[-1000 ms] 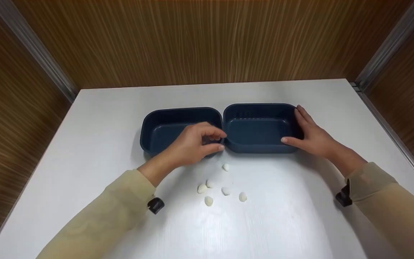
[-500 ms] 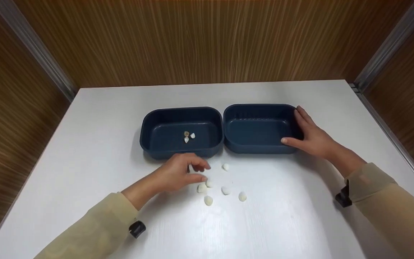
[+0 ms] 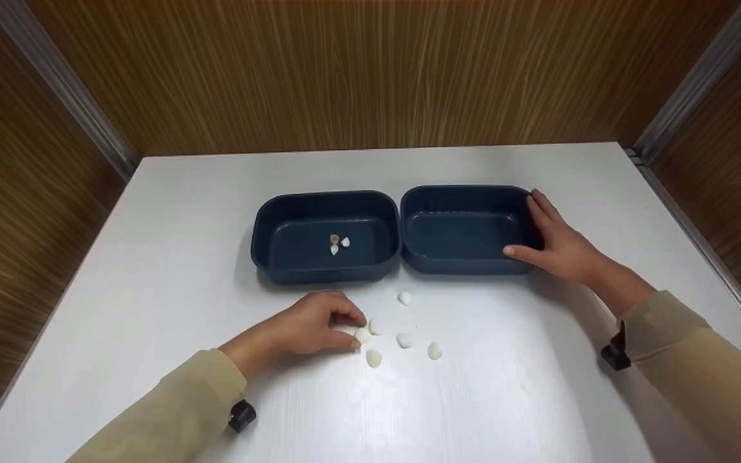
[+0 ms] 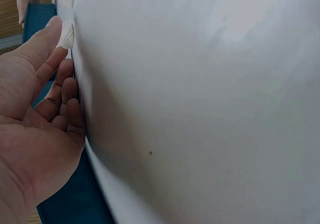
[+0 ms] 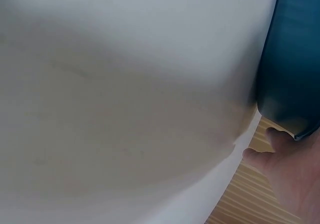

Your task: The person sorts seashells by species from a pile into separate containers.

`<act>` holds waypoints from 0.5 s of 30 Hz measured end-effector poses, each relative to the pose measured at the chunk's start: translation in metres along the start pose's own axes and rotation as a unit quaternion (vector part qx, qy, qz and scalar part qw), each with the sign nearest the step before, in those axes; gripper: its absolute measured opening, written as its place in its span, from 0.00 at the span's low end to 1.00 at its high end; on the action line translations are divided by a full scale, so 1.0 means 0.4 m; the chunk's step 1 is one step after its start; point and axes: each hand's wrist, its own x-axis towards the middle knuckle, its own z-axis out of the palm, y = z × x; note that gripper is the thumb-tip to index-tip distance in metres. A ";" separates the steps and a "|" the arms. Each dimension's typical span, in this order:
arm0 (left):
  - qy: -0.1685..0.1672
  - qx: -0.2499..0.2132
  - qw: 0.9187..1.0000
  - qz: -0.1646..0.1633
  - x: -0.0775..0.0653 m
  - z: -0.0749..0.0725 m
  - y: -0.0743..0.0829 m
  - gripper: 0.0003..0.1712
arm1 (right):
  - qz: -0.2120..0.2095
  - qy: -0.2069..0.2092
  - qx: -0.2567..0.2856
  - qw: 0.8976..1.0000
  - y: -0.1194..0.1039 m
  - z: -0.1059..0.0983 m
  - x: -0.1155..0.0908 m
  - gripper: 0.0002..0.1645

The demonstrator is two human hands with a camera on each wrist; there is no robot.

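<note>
With thumb and forefinger, my left hand (image 3: 309, 325) pinches a whitish, ribbed seashell (image 3: 363, 335) at the table; in the left wrist view this seashell (image 4: 68, 35) shows between the two fingertips. Several other pale seashells (image 3: 404, 340) lie loose to its right. My right hand (image 3: 560, 247) grips the right end of a dark blue rectangular box (image 3: 467, 265), thumb over the front corner and fingers along the end wall. A matching blue box (image 3: 325, 276) stands on its left and holds 3 small shells (image 3: 335, 244), one brownish and two white.
Both boxes stand side by side on a white table (image 3: 152, 270). Wood-patterned panels (image 3: 370, 77) rise behind and at both sides, with metal strips in the corners. One seashell (image 3: 404, 298) lies close in front of the boxes.
My left hand has moved from over the left box down to the loose seashells and now pinches one. The small shells in the left box have come into view. My right hand stays put.
</note>
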 end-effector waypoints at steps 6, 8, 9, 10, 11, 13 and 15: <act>0.004 -0.004 1.000 0.001 0.000 0.007 -0.003 0.15 | -0.003 0.000 -0.005 1.000 0.000 -0.001 0.001 0.67; 0.006 -0.003 1.000 0.004 0.000 0.007 -0.004 0.15 | -0.002 -0.001 -0.007 1.000 0.000 -0.001 0.001 0.67; 0.006 -0.003 1.000 0.006 0.000 0.007 -0.004 0.15 | -0.001 -0.001 -0.007 1.000 0.000 -0.002 0.001 0.67; 0.007 -0.002 1.000 0.006 0.000 0.007 -0.005 0.15 | 0.000 -0.001 -0.007 1.000 0.000 -0.002 0.001 0.67; 0.008 -0.001 1.000 0.008 0.001 0.007 -0.005 0.15 | 0.001 -0.001 -0.008 1.000 0.000 -0.003 0.002 0.67; 0.010 0.000 1.000 0.010 0.001 0.007 -0.004 0.14 | 0.001 -0.001 -0.008 1.000 -0.001 -0.003 0.002 0.67; 0.011 0.000 1.000 0.011 0.001 0.007 -0.003 0.14 | 0.001 -0.001 -0.008 1.000 -0.002 -0.003 0.002 0.67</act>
